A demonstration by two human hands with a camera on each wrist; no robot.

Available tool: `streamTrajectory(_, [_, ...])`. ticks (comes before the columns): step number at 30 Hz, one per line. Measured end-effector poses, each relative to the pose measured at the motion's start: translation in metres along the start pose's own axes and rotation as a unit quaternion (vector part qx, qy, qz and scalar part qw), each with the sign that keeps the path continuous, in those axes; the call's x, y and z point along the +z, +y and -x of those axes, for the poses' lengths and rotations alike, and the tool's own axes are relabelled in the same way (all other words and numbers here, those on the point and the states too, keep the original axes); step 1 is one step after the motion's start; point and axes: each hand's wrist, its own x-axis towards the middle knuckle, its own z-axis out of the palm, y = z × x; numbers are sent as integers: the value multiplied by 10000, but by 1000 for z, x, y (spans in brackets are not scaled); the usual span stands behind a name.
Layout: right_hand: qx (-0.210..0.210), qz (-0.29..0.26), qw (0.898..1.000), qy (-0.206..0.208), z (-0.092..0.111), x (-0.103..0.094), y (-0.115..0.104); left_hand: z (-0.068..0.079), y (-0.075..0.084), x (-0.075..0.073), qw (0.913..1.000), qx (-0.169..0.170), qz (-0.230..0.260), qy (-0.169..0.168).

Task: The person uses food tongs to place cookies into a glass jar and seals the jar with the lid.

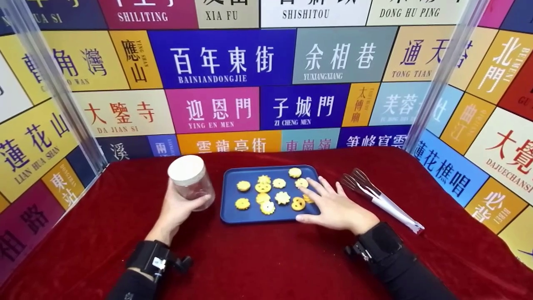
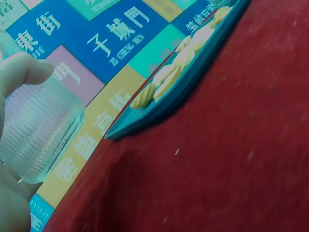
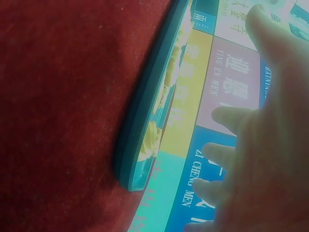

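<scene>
head view: jar point(image 1: 193, 186) in curled left hand point(image 1: 175, 209), tray point(image 1: 233, 217) alongside, spread right hand point(image 1: 334, 207) over its right end, contact unclear

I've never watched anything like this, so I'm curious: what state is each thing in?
Cloth: spread out, slightly wrinkled
Tray: flat on the cloth
Cookies: on the tray, some overlapping
Tongs: lying on the cloth, unheld
Jar: closed, apparently empty
Lid: on the jar
Left fingers: gripping the jar
Right fingers: spread above tray's right end
</scene>
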Motion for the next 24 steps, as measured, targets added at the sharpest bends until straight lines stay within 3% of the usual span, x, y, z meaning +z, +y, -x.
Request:
streamTrajectory(5, [58,-37,10000,-61,0,0,1,8,8,21,9966,56,370,-735])
streamTrajectory(8, [38,-52,10000,-56,0,-1,1,15,14,34,9917,185,231,-1250])
streamTrajectory(14, [-34,-33,10000,28,0,-1,1,33,24,67,9727,479,-36,-2270])
streamTrajectory(19, [-11,-5,10000,1,0,0,2,50,25,93,9604,535,-107,-2732])
streamTrajectory(24, [-8,-6,10000,-56,0,-1,1,60,21,103,9542,411,-181,-2959])
